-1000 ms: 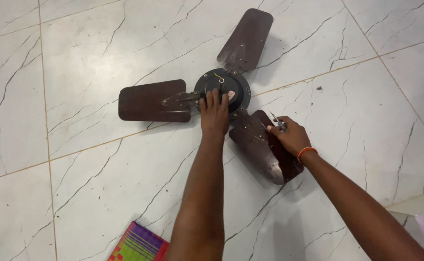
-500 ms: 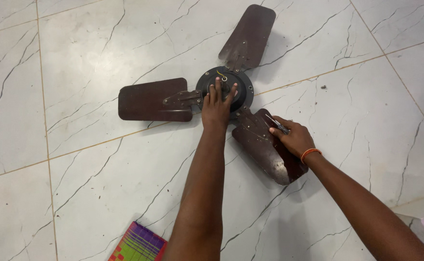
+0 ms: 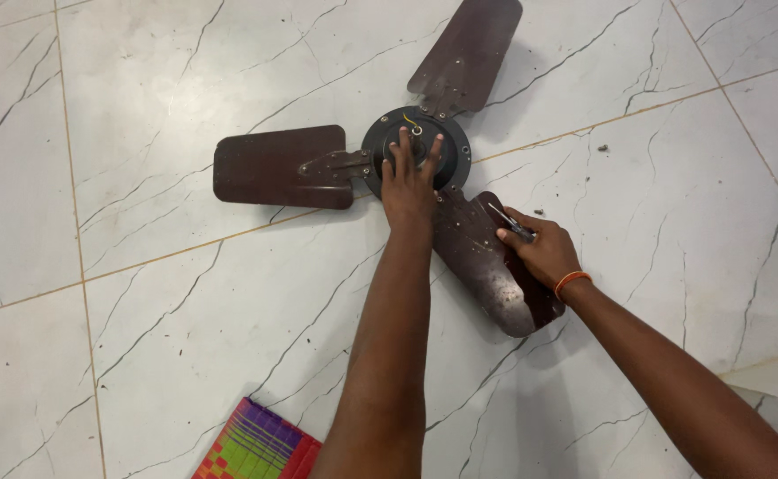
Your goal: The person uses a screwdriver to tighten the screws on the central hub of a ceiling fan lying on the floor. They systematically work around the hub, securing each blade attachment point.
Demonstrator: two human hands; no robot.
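a brown three-bladed ceiling fan [image 3: 407, 164] is laid flat on the marble floor [image 3: 185, 293], its blades pointing toward roughly one, five and nine o'clock from the dark round hub [image 3: 416, 146]. the hub is pressed from above by the left hand [image 3: 409, 182], fingers spread and flat, nothing being enclosed by that grip. the right hand [image 3: 544, 253] is clenched around a small metal tool [image 3: 511, 222] (its exact kind cannot be made out), rested on the five o'clock blade [image 3: 491, 266] near its root. the fan is judged heavy at the motor hub and stiff, while the thin sheet blades are likely to flex or bend if lifted by their tips; hold is best taken at the hub or the blade brackets [image 3: 336, 164]. small loose screws [image 3: 602, 147] are seen at three o'clock, and a striped mat [image 3: 256, 448] at seven o'clock.
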